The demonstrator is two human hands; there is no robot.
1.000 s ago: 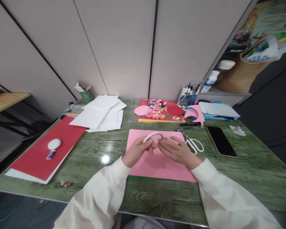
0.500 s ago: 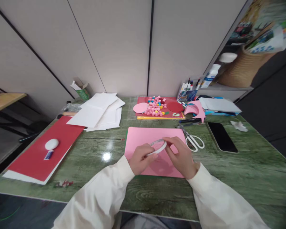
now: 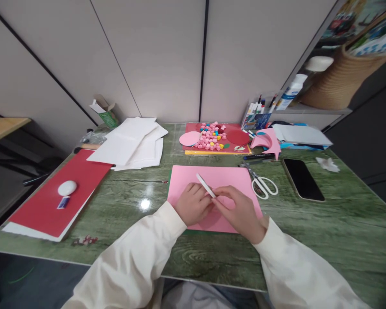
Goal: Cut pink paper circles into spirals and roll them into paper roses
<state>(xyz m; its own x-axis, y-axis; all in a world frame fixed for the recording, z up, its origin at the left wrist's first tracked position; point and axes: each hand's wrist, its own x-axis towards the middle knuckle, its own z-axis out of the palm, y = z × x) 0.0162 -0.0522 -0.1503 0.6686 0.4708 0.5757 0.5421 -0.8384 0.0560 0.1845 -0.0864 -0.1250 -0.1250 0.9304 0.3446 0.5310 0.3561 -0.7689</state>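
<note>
- At the far left of the table (image 3: 347,210), a red sheet (image 3: 41,210) lies over white paper, carrying a white oval object (image 3: 67,188) and, just beside it, a small purple-and-white tube (image 3: 63,202)
- Behind it stands an open green-and-white box (image 3: 107,118), then loose white sheets (image 3: 125,141) overlapping one another
- A pink disc (image 3: 189,138) sits on the left part of a crimson sheet (image 3: 191,127) at the back
- The left hand (image 3: 193,205) is above the pink sheet (image 3: 225,174), fingers curled against the white ring; how much they grip is hidden
- The white ring (image 3: 205,184) is tilted and seen nearly edge-on, between the two hands above the pink sheet
- Small balls (image 3: 210,139), mostly pink, are heaped on the crimson sheet, left of a red disc (image 3: 238,137)
- The right hand (image 3: 239,210) pinches the ring's near end between thumb and finger
- Scissors (image 3: 256,177) with white handles lie by the pink sheet's right edge, near a cut pink piece (image 3: 272,139)
- Farther right lies a dark-screened phone (image 3: 304,179), with crumpled white paper (image 3: 328,164) beyond it
</note>
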